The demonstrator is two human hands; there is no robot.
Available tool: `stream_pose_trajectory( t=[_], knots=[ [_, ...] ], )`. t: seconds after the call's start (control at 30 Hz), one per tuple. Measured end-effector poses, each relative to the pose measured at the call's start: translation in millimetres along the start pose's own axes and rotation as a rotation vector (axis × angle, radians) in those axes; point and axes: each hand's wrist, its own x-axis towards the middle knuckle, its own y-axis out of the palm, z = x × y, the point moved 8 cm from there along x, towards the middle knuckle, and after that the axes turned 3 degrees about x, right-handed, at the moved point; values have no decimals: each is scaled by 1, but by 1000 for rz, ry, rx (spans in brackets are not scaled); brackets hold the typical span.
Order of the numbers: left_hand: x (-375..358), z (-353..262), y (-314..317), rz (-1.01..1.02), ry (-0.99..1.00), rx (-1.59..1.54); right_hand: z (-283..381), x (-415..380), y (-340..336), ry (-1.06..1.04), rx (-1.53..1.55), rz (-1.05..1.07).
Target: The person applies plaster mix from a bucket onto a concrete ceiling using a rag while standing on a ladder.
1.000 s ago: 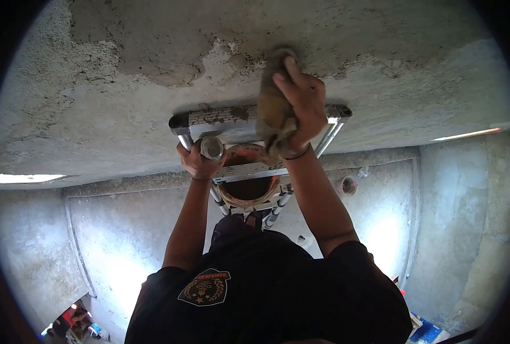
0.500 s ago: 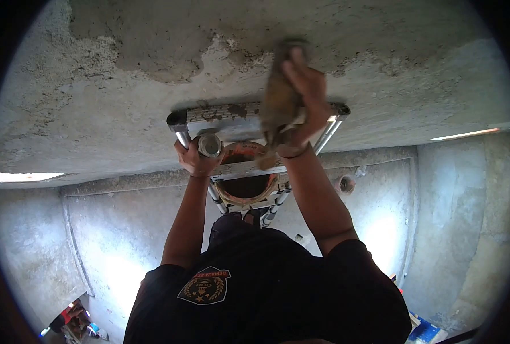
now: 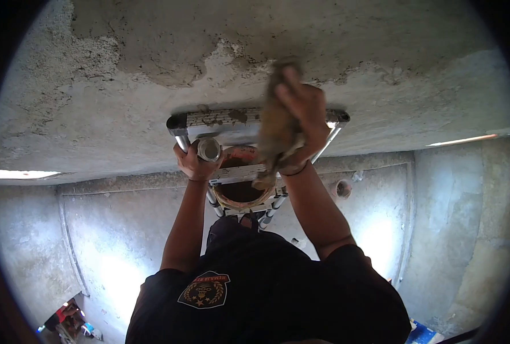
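Note:
My left hand is closed around a clear cup-like container, its round mouth facing me, right beside the ladder's left rail. My right hand grips a dirty yellow-brown rag, blurred by motion and hanging down past my wrist. The rag's upper end lies close to the grey wall, along the ragged edge of a darker, wet-looking plaster patch. Between my arms is an aluminium ladder with mortar smears on its top step.
An orange-rimmed bucket with dark contents sits within the ladder below my hands. Down on the floor lies a small round container. Another person is at the lower left, and a blue item at the lower right.
My right hand and the rag have moved down the wall, toward me. My left hand stays by the ladder rail with the container.

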Motion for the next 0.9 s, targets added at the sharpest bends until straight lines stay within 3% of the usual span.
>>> stream_pose_trajectory(
  t=[0.03,0.07,0.17,0.3,0.4,0.43,0.53,0.57,0.6,0.67,0.73,0.77,0.8,0.83,0.87,0.9],
  knots=[
    [1,-3,-2,-2,-9,3,-8,-1,-4,111,27,-235],
    [1,-5,-4,9,-50,14,-10,-3,-4,121,26,-230],
    [-1,1,-2,-16,-72,-9,-6,4,33,44,-45,262],
    [0,1,-4,-29,-40,-49,3,6,9,6,-39,68],
    [2,-7,-5,6,-18,12,-6,6,17,47,-28,37],
    [0,-1,-5,-13,-42,-18,-4,6,29,51,-53,223],
    [1,-6,-7,-51,-3,-24,6,-1,27,27,10,208],
    [2,-4,-5,-51,2,-27,5,-9,13,-70,-66,32],
    [3,-4,-5,-55,37,-11,2,-5,15,-69,-71,26],
    [-1,-7,-4,-44,80,-1,-12,-2,-3,78,-42,-210],
    [2,-9,-9,-53,17,16,-3,2,5,25,-81,-135],
    [-2,-5,-2,-54,25,12,0,3,23,60,-16,104],
    [-6,12,4,-44,-152,-127,3,0,42,96,53,345],
    [-12,30,11,-32,-325,-265,6,-7,40,11,35,331],
    [-14,35,12,-33,-314,-266,1,-13,38,7,32,321],
    [-6,15,3,-25,-138,-118,1,-9,18,-35,-49,94]
  ],
)
